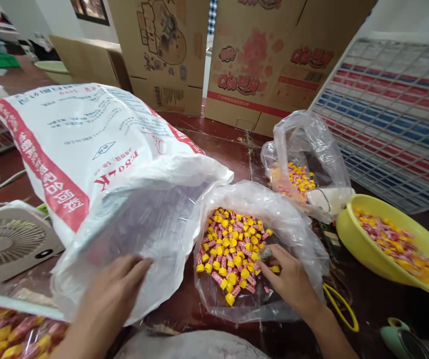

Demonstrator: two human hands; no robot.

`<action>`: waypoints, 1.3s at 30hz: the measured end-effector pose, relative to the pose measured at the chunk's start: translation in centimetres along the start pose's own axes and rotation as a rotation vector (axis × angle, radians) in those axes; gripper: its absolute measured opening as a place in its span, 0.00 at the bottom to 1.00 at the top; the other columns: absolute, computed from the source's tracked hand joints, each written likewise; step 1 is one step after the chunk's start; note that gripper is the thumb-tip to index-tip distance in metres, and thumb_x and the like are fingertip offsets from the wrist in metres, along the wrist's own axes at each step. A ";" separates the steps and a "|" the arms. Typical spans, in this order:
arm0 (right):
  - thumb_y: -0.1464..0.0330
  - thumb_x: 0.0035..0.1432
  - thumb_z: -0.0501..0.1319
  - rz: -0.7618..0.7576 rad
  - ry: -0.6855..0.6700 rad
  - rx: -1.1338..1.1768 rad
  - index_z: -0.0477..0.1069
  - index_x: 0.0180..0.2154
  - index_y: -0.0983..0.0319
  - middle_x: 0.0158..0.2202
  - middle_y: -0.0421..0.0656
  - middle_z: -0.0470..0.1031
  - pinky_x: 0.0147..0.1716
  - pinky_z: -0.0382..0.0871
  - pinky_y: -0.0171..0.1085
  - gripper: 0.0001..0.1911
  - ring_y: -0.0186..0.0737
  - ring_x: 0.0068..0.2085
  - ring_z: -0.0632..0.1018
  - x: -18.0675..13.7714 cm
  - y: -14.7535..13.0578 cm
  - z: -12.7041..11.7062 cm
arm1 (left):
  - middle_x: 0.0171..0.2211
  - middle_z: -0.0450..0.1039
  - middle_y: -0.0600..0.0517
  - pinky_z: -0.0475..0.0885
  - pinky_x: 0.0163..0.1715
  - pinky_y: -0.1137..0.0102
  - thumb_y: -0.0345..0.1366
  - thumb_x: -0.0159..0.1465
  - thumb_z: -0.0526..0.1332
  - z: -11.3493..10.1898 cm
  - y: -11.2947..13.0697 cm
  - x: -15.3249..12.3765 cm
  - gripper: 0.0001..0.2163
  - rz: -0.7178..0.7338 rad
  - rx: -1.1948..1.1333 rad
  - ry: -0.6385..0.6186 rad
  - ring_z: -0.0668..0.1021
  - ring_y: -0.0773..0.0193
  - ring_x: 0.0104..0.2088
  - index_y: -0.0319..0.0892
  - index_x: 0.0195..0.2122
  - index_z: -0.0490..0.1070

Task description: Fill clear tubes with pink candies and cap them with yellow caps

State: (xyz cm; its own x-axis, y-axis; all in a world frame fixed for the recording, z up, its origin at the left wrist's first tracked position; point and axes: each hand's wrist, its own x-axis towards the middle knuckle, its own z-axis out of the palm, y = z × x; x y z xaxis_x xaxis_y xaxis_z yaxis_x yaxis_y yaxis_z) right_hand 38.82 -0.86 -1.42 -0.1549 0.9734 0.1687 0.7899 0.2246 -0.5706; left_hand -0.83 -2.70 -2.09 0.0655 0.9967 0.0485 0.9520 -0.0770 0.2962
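The right hand [288, 279] reaches into an open clear plastic bag [297, 224] lying on the dark red table [229, 144], its fingers curled loosely onto the heap of small yellow-capped red pieces [233, 254] inside; whether it pinches any of them I cannot tell. The left hand [111, 291] lies flat and spread, palm down, on the clear liner of a big white woven sack [87, 144] with red print, which lies on its side just left of the bag. Right of the bag sits a yellow bowl [352, 239] of the same pieces, and behind it a second clear bag [308, 149] holding more. A small white fan [10, 242] stands at the far left, cardboard boxes [267, 60] along the far edge, and a gridded tray [390, 114] leans at the far right.
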 end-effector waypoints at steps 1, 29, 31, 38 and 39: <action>0.64 0.63 0.63 0.053 -0.001 0.126 0.65 0.34 0.58 0.34 0.42 0.76 0.33 0.74 0.38 0.08 0.42 0.33 0.81 0.0 -0.8 0.0 | 0.46 0.81 0.43 0.77 0.40 0.61 0.39 0.71 0.53 0.3 1.1 0.7 0.14 -0.047 0.062 -0.100 0.83 0.49 0.44 0.44 0.49 0.76; 0.52 0.49 0.75 -0.420 -0.122 0.267 0.66 0.58 0.63 0.55 0.56 0.75 0.59 0.70 0.50 0.40 0.56 0.58 0.75 -1.3 -9.0 3.6 | 0.36 0.78 0.51 0.72 0.43 0.68 0.47 0.58 0.71 1.3 11.7 -1.5 0.15 -0.304 -1.656 -0.645 0.78 0.58 0.40 0.42 0.41 0.79; 0.54 0.49 0.75 -0.418 -0.033 0.188 0.64 0.59 0.61 0.53 0.55 0.75 0.59 0.70 0.53 0.40 0.57 0.57 0.76 -1.8 -8.8 4.8 | 0.35 0.77 0.51 0.72 0.42 0.69 0.47 0.57 0.72 2.0 12.0 -1.6 0.15 -0.300 -1.704 -0.645 0.78 0.60 0.38 0.42 0.38 0.78; 0.52 0.49 0.75 -0.490 -0.169 0.148 0.54 0.67 0.59 0.60 0.53 0.72 0.64 0.63 0.55 0.51 0.58 0.65 0.68 -0.9 -9.1 3.6 | 0.31 0.72 0.54 0.72 0.36 0.68 0.46 0.56 0.70 1.7 12.2 -0.7 0.16 -0.262 -1.621 -0.585 0.75 0.62 0.32 0.43 0.39 0.71; 0.50 0.48 0.75 -0.455 -0.186 0.128 0.52 0.69 0.59 0.63 0.54 0.69 0.64 0.65 0.54 0.55 0.59 0.66 0.66 -0.7 -8.4 2.7 | 0.28 0.71 0.56 0.70 0.33 0.70 0.46 0.58 0.67 1.0 11.5 -0.1 0.13 -0.217 -1.480 -0.519 0.74 0.64 0.30 0.44 0.36 0.70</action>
State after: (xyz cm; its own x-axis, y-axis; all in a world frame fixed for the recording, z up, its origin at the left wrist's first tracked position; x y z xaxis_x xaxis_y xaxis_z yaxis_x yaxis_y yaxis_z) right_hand 30.63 -3.31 1.08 -0.5789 0.7646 0.2833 0.5407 0.6200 -0.5686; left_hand 10.39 -3.69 0.34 0.3585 0.8684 -0.3426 -0.1452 0.4144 0.8985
